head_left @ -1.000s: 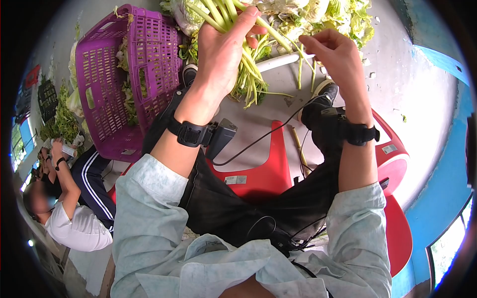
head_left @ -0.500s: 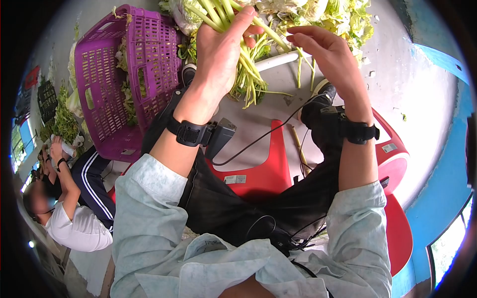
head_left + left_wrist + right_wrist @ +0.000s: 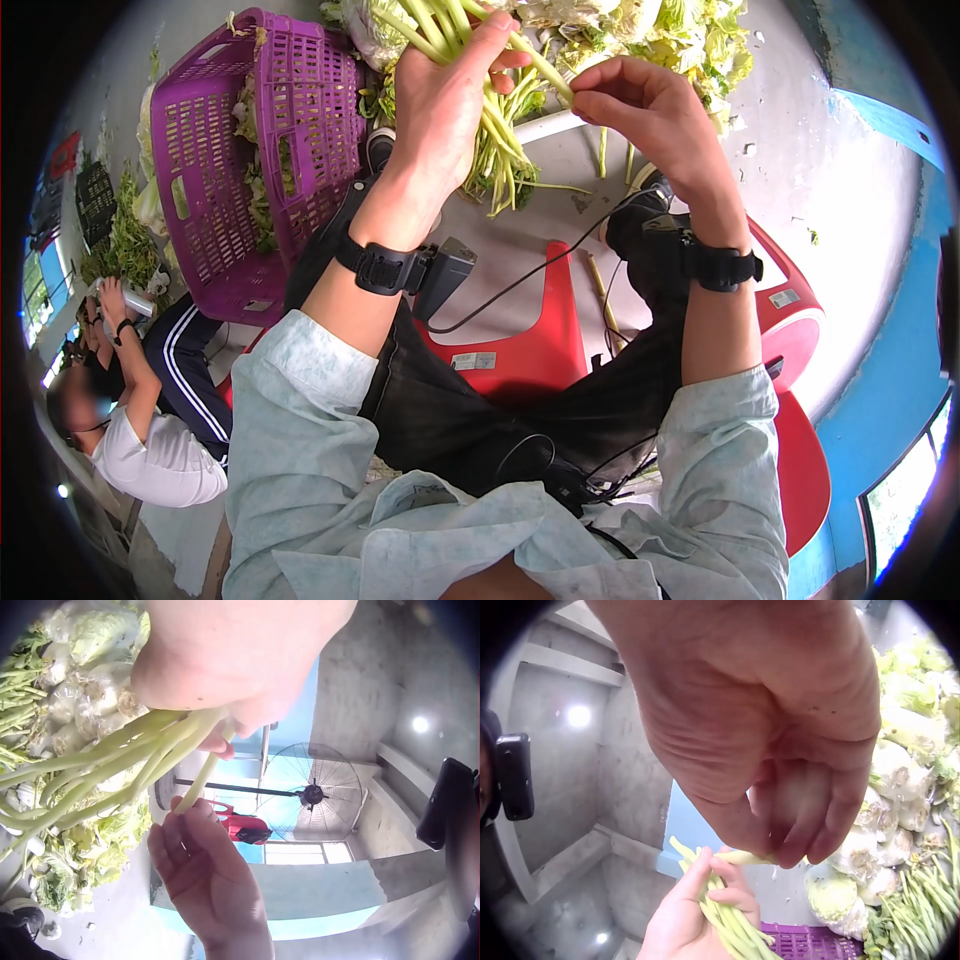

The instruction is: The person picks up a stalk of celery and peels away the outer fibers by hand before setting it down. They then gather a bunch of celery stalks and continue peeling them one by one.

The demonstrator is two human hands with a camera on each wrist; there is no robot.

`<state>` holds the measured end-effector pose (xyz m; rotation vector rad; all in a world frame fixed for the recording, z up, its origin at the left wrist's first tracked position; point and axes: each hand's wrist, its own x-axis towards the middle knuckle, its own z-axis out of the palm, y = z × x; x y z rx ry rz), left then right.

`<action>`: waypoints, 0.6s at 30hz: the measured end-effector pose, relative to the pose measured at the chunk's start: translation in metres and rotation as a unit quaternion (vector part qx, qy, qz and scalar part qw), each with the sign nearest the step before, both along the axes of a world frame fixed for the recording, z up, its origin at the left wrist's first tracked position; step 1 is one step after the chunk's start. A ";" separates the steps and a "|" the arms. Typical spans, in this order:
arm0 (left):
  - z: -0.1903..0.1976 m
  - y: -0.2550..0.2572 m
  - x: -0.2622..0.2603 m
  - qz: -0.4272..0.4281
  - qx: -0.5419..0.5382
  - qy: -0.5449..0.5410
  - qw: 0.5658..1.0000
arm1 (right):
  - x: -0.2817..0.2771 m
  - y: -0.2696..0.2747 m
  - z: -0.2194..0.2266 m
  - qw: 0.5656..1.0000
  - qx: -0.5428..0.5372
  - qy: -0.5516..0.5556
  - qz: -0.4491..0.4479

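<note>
In the head view my left hand [image 3: 435, 120] grips a bunch of long pale-green vegetable stalks [image 3: 507, 140], thumb laid across them. Thin ends of the bunch hang below the palm. One thicker stalk [image 3: 543, 68] sticks out of the bunch toward my right hand [image 3: 655, 115], whose thumb and fingertips pinch its far end. The left wrist view shows the same stalk [image 3: 199, 782] running between both hands, with the right hand [image 3: 214, 874] at its tip. From the right wrist, the bunch [image 3: 731, 922] is seen in the left fist.
A purple plastic crate [image 3: 310, 130] stands tilted at the left, leafy scraps inside. Cabbages and loose leaves [image 3: 700, 45] are heaped beyond the hands. A red stool [image 3: 530, 350] lies between the legs, a black cable [image 3: 520, 285] above it. Another person [image 3: 155, 460] sits at far left.
My right hand has shifted left toward the bunch; its fingers parted around the protruding stalk's end half a second ago and now pinch it. The left hand stays almost still.
</note>
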<state>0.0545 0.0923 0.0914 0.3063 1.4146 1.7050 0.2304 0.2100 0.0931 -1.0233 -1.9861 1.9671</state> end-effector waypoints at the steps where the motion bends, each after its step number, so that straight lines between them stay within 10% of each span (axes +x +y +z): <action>1: 0.003 0.001 0.002 -0.003 0.001 -0.002 1.000 | 0.000 0.000 0.000 1.000 0.004 -0.005 -0.002; 18: 0.004 -0.001 0.005 -0.038 -0.014 0.006 0.999 | -0.003 -0.003 -0.006 0.995 0.052 -0.038 -0.079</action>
